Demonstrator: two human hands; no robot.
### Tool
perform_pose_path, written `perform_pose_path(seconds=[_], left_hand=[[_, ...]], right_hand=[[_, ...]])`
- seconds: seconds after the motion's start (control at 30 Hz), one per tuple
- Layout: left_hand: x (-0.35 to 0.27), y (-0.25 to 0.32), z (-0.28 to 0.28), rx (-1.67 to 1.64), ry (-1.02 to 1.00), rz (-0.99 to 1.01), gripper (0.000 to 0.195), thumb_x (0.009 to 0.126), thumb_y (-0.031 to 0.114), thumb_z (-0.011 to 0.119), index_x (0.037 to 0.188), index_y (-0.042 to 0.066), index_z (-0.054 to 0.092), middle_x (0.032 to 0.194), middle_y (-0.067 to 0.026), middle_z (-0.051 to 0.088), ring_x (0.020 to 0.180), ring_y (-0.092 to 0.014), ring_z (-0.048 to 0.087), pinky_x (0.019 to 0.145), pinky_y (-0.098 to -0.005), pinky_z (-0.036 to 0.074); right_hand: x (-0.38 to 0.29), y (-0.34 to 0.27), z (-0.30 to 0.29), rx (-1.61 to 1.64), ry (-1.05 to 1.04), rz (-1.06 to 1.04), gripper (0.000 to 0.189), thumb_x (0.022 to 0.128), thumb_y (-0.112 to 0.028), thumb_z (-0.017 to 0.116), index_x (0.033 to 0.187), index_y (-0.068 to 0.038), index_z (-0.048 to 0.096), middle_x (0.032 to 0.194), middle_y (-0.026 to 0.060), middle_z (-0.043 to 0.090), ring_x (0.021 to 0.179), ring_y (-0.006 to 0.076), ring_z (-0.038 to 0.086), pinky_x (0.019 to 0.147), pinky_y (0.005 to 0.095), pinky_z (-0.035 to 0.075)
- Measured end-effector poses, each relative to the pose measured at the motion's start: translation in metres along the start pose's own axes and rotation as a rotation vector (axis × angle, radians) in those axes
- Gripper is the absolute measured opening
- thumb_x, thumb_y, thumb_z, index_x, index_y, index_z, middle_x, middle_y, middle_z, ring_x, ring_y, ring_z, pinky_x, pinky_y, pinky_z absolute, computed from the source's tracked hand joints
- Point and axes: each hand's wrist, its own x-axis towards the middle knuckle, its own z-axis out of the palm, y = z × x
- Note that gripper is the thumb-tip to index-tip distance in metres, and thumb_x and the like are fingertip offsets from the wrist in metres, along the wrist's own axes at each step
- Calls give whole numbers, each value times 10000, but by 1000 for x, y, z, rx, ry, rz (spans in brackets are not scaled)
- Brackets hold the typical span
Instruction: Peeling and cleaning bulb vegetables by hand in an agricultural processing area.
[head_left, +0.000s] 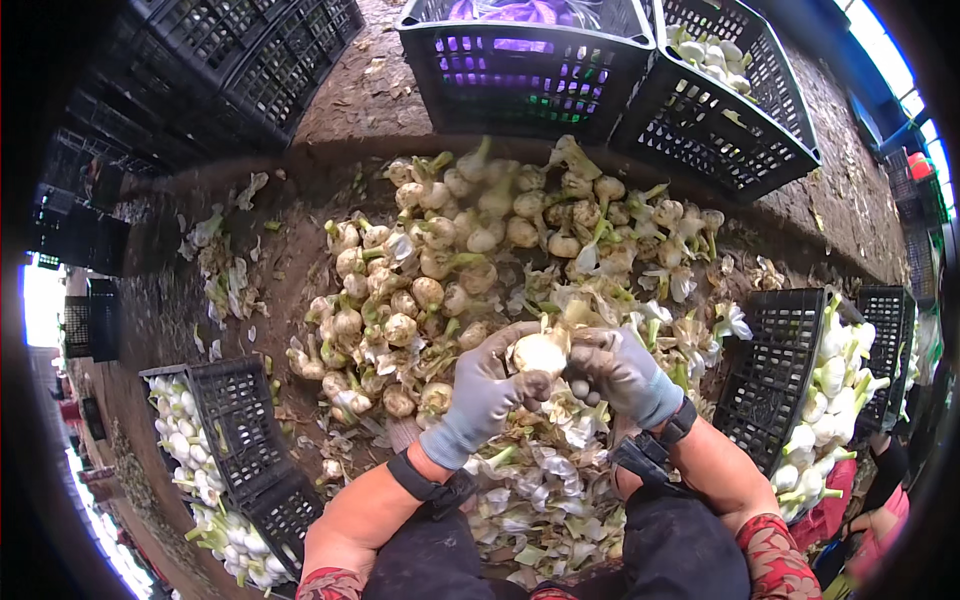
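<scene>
A whitish garlic bulb (541, 354) is held up in front of me, gripped from the left by my left hand (491, 382), which wears a grey work glove. My right hand (619, 371), gloved alike, pinches the papery skin or stem at the bulb's upper right side. Beyond both hands a broad heap of untrimmed garlic bulbs (427, 292) with dirty skins and green stem stubs lies on the dark ground. Loose peeled garlic skins (559, 487) cover the ground between my knees and below my hands.
Black plastic crates of cleaner garlic stand left (240, 427) and right (776, 367). Two more crates, one holding purple material (525, 82) and one with garlic (720, 112), stand at the far side. Stacked black crates (247, 67) are upper left. Another person (881, 517) is at the lower right edge.
</scene>
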Motion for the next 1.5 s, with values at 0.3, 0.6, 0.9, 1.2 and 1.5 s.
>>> perform_pose_path(seconds=[0.3,0.6,0.9,1.2,1.5], left_hand=[[8,0,3,720,69,615,641,689,180,822,1228,-13,534,1060,-127,621,920,-228,613,835,-306,489],[13,-4,-9,-184,-169,-87,466,895,453,547,1127,52,591,906,-124,645,740,-229,636,584,-281,510],[15,-19,3,111,-136,263,631,908,550,468,1216,2,413,1103,-126,542,927,-179,582,775,-265,500],[21,-33,-6,107,21,116,504,956,521,385,1009,55,569,755,22,568,545,-17,451,451,-159,337],[13,-29,-19,-202,-225,-166,281,971,291,441,1100,84,581,748,27,594,473,-35,415,420,-156,278]], right_hand=[[1,-6,15,-683,198,-285,118,828,-45,588,907,35,624,773,43,629,713,69,567,620,224,460],[3,8,21,-496,361,-316,92,840,9,544,899,43,606,710,14,596,629,65,554,546,216,439],[2,16,15,-728,378,-478,101,794,5,570,891,8,600,814,121,591,772,231,612,646,317,476],[-4,-4,33,-1069,10,-765,299,676,44,601,964,-33,618,1024,176,573,862,345,604,704,360,495],[-4,-8,19,312,44,-224,215,897,-101,512,1019,46,611,795,57,625,722,135,604,658,249,490]])
